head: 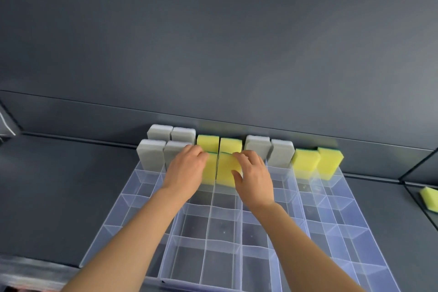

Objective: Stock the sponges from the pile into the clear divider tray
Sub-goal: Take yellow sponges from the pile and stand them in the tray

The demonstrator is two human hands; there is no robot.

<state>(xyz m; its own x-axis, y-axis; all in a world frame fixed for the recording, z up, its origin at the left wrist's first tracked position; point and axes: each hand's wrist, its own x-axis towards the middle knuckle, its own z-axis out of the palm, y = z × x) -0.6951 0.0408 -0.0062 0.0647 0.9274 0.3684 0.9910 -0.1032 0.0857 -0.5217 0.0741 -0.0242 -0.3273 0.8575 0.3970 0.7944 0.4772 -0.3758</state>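
Note:
A clear divider tray [213, 220] lies on a dark shelf. Grey sponges [151, 153] and yellow sponges [231, 146] stand upright in its far compartments, in two rows at the left and middle. My left hand [187, 168] grips a yellow sponge [211, 170] in the second row. My right hand [254, 178] holds the neighbouring yellow sponge [226, 168], fingers over its top and thumb on its front. Two more grey sponges [280, 153] and two yellow ones [305, 161] stand further right.
The dark back wall [213, 54] rises right behind the sponge rows. A loose yellow sponge [430, 198] lies at the far right edge beyond a shelf divider. The near tray compartments [218, 263] hold nothing.

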